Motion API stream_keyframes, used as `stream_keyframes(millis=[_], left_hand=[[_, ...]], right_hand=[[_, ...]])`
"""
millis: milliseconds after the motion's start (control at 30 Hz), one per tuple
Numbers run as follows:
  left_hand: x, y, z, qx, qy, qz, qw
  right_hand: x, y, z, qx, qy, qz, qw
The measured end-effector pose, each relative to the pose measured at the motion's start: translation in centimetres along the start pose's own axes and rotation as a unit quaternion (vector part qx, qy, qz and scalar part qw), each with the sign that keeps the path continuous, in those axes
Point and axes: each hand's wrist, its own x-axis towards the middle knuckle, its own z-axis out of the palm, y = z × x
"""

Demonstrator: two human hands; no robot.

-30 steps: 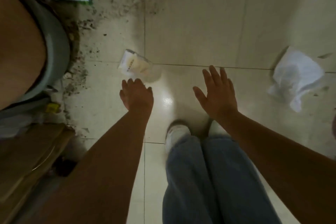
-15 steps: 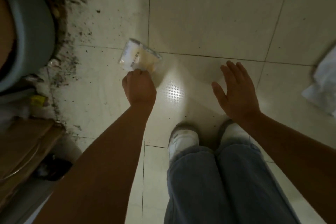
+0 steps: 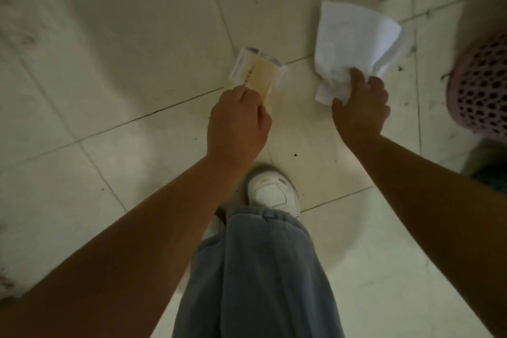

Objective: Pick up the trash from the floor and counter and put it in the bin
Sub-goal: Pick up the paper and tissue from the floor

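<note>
My left hand is closed around the near end of a small yellowish-white wrapper, which sticks out beyond my knuckles above the tiled floor. My right hand grips the lower corner of a crumpled white paper that lies spread on the floor toward the upper right. A pink perforated bin shows at the right edge, just right of my right hand.
My jeans leg and a white shoe stand on the pale tile floor below my hands. Dark specks of dirt dot the tiles near the bin and along the left edge. A dark object sits at the right edge below the bin.
My left hand has closed on the wrapper and lifted it. My right hand went from open in the air to gripping the white paper. The view swung right, bringing the pink bin in.
</note>
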Motion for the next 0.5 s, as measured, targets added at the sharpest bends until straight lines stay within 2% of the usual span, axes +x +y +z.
stream_keyframes(millis=[167, 267, 400, 500], left_hand=[[0.0, 2.0, 0.6, 0.076, -0.091, 0.051, 0.992], [-1.3, 5.1, -1.9, 0.116, -0.134, 0.068, 0.982], [-4.3, 12.4, -7.5, 0.142, -0.182, 0.132, 0.964], [-7.3, 20.3, -12.1, 0.194, -0.255, 0.176, 0.931]], right_hand=[[-1.3, 2.9, 0.1, 0.108, 0.037, 0.014, 0.993], [-5.8, 5.1, -2.1, 0.151, 0.001, 0.035, 0.988], [-14.3, 8.6, -7.6, 0.223, -0.002, 0.104, 0.969], [-20.7, 12.3, -13.0, 0.268, 0.003, 0.182, 0.946]])
